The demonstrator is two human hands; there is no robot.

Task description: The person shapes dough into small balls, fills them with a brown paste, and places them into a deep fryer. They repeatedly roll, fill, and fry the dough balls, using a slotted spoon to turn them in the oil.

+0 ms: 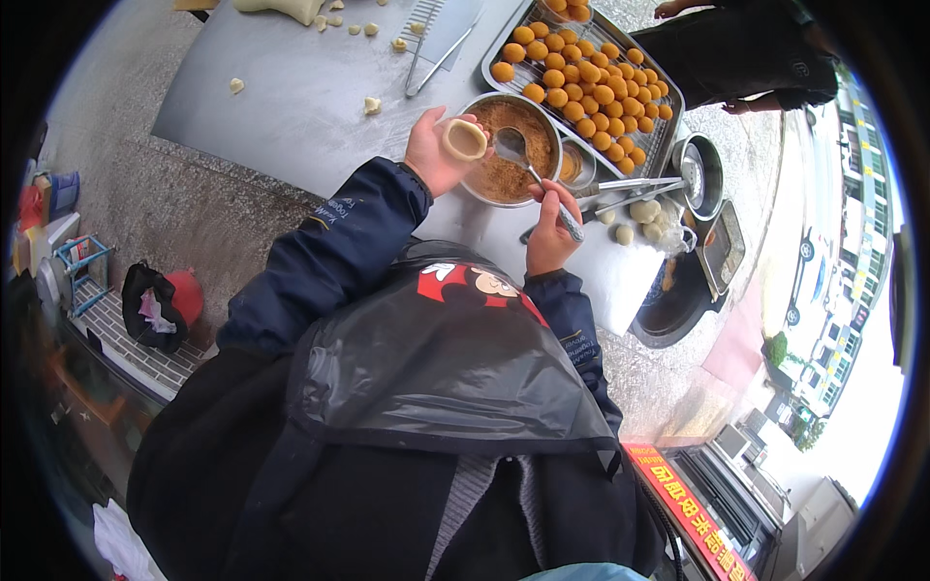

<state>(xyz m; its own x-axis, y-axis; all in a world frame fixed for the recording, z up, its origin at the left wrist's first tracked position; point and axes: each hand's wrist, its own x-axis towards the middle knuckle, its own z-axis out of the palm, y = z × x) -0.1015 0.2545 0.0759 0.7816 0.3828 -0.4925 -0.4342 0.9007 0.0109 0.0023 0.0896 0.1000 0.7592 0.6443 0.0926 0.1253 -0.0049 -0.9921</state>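
In the upper middle of the view, my left hand cradles a cup-shaped dough wrapper, its hollow facing up. My right hand grips a metal spoon by its handle. The spoon's bowl rests in a brown, crumbly filling inside a round steel bowl. That steel bowl sits beside my left hand on the metal table. Whether the dough cup holds any filling is hard to tell; its inside looks smooth.
A rack tray of orange fried balls stands beyond the bowl. Tongs lie right of it, near pale dough balls, a steel basin and a dark wok. Dough scraps dot the metal table. Another person stands opposite.
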